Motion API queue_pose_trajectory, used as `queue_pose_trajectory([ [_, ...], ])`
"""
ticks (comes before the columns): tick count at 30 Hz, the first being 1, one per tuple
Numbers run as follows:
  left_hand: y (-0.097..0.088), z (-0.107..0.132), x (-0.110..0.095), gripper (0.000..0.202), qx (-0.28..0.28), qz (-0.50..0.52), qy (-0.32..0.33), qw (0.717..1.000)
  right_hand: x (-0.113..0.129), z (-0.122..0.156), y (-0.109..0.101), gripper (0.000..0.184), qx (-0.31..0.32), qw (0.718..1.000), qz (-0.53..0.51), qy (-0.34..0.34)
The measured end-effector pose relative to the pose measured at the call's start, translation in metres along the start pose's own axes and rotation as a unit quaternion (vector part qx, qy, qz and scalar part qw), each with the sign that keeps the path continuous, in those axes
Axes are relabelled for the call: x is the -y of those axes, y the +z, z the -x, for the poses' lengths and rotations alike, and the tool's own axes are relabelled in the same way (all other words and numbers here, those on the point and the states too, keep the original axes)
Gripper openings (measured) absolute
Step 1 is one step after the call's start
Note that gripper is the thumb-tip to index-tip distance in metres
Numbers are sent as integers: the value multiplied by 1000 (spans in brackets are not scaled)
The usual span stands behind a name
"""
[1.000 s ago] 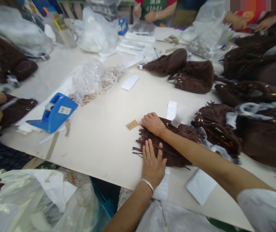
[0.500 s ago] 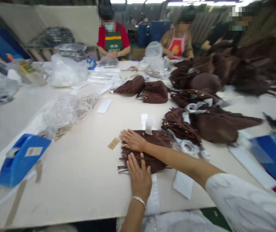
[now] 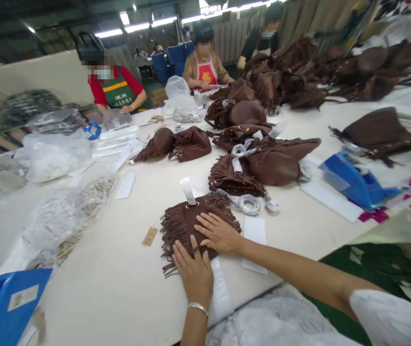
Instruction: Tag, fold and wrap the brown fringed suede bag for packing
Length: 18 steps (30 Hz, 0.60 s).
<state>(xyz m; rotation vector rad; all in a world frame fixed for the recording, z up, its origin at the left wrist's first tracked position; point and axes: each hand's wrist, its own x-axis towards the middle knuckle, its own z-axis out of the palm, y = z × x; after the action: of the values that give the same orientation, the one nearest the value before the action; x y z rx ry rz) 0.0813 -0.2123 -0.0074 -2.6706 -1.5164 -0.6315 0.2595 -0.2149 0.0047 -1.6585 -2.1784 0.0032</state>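
L hand [image 3: 194, 274] & R hand [image 3: 222, 235] flat on brn fringed bag [image 3: 187, 218], tag [image 3: 150, 236] nr

Dk brn fringed bag [image 3: 187, 222], flat

Both hands were palm down, fairly flat, close together, grip slack. Left hand [image 3: 193, 276] had fingers slightly spread, aimed forward and a bit left; left forearm [image 3: 194, 329] was mostly cut off at the bottom. Right hand [image 3: 220, 234] had fingers fanned leftward; right forearm [image 3: 299, 271] ran diagonally from lower right.
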Motion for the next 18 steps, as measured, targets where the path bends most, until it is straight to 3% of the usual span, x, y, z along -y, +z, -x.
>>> queue_pose_trajectory([
  [5,-27,-6,-1,61,33,-43,45,997,-4,-1,3,60,-9,999,-39,10],
  [8,-49,-22,-10,52,34,-30,97,994,-3,1,3,59,-25,997,-68,17],
  [10,-53,-39,-18,49,26,12,159,987,-3,5,7,60,-36,994,-100,12],
  [14,-23,-65,-24,59,49,64,277,957,-14,13,10,61,-76,975,-208,0],
  [18,8,-68,-19,70,72,34,263,961,-45,5,-12,37,-148,941,-276,129],
])
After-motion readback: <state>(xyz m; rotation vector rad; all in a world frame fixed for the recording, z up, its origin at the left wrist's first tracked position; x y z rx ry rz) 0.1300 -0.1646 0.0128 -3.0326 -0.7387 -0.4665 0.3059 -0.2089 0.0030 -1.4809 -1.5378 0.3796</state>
